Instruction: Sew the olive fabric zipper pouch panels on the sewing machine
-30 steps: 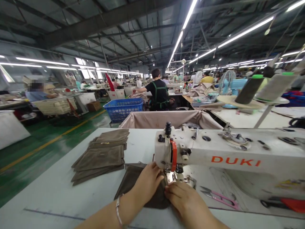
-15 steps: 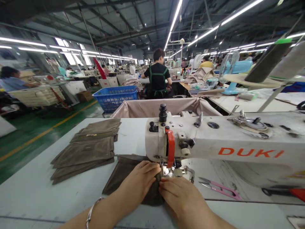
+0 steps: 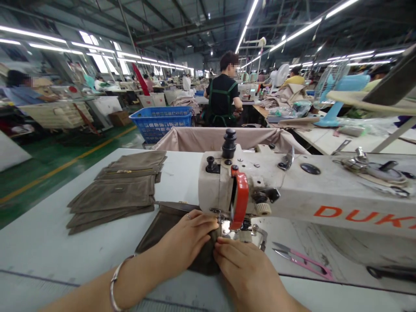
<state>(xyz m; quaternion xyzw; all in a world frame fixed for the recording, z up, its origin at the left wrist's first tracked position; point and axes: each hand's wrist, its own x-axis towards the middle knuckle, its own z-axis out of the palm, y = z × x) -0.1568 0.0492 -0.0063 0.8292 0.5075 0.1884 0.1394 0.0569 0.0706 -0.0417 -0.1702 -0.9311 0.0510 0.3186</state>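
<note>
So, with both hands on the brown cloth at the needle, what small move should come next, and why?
Probably ease the cloth forward under the foot. The left hand lies flat on it and the right hand presses its edge right at the foot, so it looks lined up to feed.

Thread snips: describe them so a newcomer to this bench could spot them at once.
Start at the white sewing machine with orange lettering. On the table below its arm, just right of the person's right hand, lie the thread snips. They are the only pink-handled tool there, slim, with steel blades pointing left.
</note>
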